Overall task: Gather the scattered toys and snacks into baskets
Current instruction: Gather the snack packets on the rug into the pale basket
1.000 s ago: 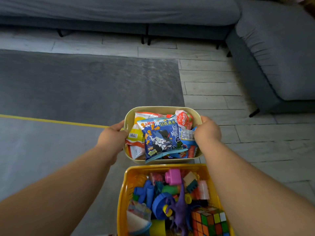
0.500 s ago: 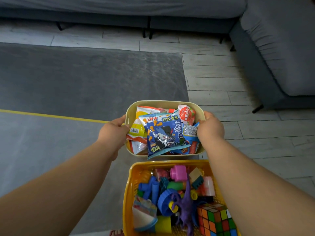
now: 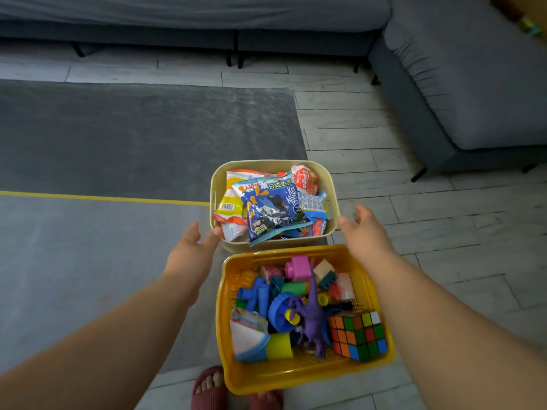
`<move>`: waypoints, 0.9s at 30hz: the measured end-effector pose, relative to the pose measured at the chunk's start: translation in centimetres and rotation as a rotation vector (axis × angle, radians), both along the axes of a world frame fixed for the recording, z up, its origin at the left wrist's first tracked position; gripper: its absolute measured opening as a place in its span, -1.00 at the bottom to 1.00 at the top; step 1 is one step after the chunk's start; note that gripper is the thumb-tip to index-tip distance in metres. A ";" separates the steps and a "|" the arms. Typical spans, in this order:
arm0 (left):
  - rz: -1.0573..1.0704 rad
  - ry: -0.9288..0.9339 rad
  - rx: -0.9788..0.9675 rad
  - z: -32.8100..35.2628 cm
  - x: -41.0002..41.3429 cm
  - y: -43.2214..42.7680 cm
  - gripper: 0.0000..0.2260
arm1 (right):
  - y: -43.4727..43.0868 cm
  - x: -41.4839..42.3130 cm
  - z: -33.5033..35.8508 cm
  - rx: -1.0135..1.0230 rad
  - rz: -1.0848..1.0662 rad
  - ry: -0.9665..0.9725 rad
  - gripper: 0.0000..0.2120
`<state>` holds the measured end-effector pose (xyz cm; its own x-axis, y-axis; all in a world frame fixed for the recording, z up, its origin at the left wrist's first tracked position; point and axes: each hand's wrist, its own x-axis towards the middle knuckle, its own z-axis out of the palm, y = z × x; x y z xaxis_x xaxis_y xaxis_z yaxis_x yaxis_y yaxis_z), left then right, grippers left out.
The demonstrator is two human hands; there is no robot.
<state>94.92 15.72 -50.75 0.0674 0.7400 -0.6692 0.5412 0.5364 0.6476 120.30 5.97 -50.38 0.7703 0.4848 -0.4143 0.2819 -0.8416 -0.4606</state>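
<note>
A beige basket full of snack packets, with a blue packet on top, stands on the floor. Just in front of it sits a yellow basket holding toys: building blocks, a purple dinosaur and a colour cube. My left hand is open beside the beige basket's left wall, its thumb tip close to the rim. My right hand is open just off the right wall, fingers spread, holding nothing.
A dark grey rug with a yellow line covers the floor to the left. Pale floorboards lie to the right. A grey sofa runs along the back and right. My feet in red slippers stand by the yellow basket.
Both hands gripped the beige basket's sides and set it down behind the yellow basket. Now they have let go and drawn back, fingers spread.
</note>
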 end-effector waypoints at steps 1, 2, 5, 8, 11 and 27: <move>-0.011 0.006 -0.050 0.1 -0.6 -1.3 -0.34 | -1.7 -0.2 0.1 -0.022 -0.010 0.009 -0.42; -0.007 0.004 -0.102 0.2 -1.1 -2.4 -0.33 | -3.2 -0.5 0.2 -0.040 -0.031 0.025 -0.40; 0.046 -0.033 -0.238 0.3 -2.1 -5.2 -0.35 | -6.5 -1.5 0.0 -0.088 -0.091 0.071 -0.38; 0.055 -0.065 -0.315 -0.3 -2.2 -6.7 -0.55 | -8.1 -2.2 -0.5 -0.141 -0.104 0.069 -0.55; 0.046 -0.066 -0.270 -0.6 -1.8 -7.7 -0.70 | -8.8 -2.3 -1.0 -0.142 -0.108 0.017 -0.68; 0.203 -0.021 -0.088 -0.7 -3.5 -6.7 -0.63 | -7.6 -3.8 -1.3 -0.010 -0.047 -0.003 -0.68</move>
<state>91.37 8.99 -51.44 -0.0629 0.6784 -0.7320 0.4032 0.6882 0.6032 116.45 -1.65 -51.72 0.7934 0.4440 -0.4165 0.2437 -0.8586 -0.4511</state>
